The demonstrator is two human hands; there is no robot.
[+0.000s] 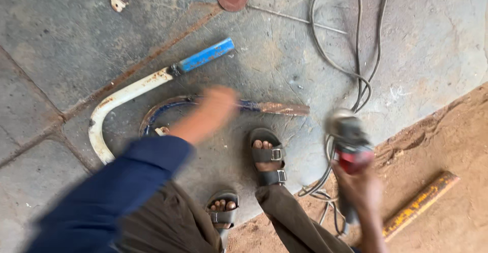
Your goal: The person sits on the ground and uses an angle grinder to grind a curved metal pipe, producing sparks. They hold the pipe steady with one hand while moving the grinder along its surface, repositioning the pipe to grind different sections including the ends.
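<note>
Left hand (216, 105): blurred over the curved blue pipe (168, 106) on the concrete floor (61, 44); grip state unclear.
Right hand (362, 189): grip closed around the angle grinder (348, 141), near the floor's dirt-side edge.
White pipe (119, 100): beside the blue one.

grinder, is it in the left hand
No, the grinder is gripped by the right hand, while the left hand reaches toward the blue curved pipe.
</note>
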